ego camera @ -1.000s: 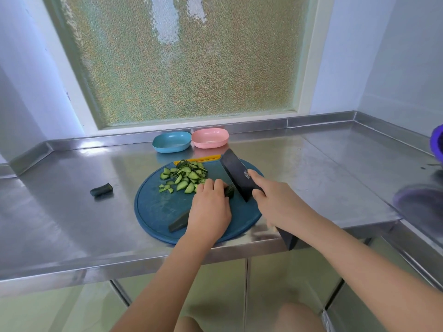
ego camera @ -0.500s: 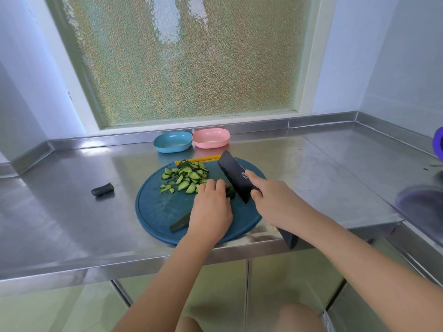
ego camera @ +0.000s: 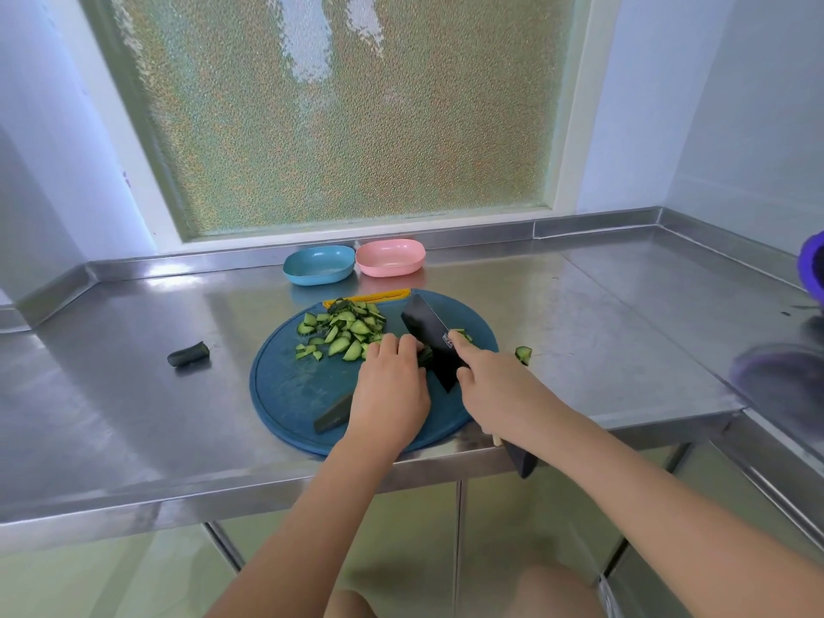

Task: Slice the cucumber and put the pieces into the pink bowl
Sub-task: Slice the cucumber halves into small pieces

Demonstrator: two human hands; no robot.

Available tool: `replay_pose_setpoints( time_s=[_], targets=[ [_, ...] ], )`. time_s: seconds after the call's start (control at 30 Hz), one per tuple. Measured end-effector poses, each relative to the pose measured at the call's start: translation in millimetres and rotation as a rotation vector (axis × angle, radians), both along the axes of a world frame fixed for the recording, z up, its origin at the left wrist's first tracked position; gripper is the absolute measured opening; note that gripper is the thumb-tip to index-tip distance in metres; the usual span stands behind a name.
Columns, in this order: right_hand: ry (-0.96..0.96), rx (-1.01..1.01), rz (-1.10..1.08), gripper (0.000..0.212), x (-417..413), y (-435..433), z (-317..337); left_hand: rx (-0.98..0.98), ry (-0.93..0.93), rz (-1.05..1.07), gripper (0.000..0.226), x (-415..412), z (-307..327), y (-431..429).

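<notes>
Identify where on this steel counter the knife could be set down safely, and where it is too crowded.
Free: bare steel counter right of the round blue cutting board, beyond the stray cucumber piece; also the left stretch around the dark cucumber end. Crowded: the board, with cucumber slices, both hands, and near the blue bowl and pink bowl.

The only marking sits on the flat of the black rectangular cleaver blade (ego camera: 431, 339): a small pale label near its spine, beside the right hand's forefinger. Its characters are too small and blurred to read
</notes>
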State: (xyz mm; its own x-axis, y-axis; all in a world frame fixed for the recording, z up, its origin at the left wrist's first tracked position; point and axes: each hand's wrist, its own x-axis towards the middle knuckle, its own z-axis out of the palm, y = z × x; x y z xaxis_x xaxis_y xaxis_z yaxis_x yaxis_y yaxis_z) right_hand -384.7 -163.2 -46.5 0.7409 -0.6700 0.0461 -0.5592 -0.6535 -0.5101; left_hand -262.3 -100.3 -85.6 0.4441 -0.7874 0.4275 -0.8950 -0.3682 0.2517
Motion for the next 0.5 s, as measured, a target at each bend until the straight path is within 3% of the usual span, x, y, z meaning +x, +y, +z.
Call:
replay_pose_setpoints(
  time_s=[0.2,0.5],
  targets=[
    [-0.060,0.127,-0.031,0.054,-7.2,-0.9,6.1,-0.015,-0.005,-0.001,0.029,0.5,1.0,0.6],
    [-0.063,0.069,0.014,0.053,-9.3,0.6,19.1,-0.018,-0.012,-0.008,0.028,0.4,0.2,1.2]
  ],
)
